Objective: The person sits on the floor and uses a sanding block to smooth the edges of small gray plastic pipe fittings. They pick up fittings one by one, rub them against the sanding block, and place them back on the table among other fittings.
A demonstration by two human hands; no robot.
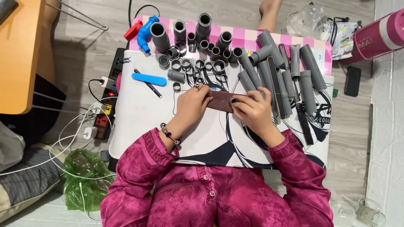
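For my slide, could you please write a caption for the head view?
Both hands, left hand and right hand, hold a brown sanding block over a table with grey pipe fittings.

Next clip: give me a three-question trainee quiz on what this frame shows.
1. Multiple choice: what do the left hand and right hand hold between them? A) a blue tap B) a flat brown sanding block C) a black pen
2. True or false: the blue file lies on the white board, on the left hand's side.
3. Fill in: the long grey pipe pieces lie on the ___ hand's side of the board, the short grey ring fittings along its far edge.

Key: 1 B; 2 true; 3 right.
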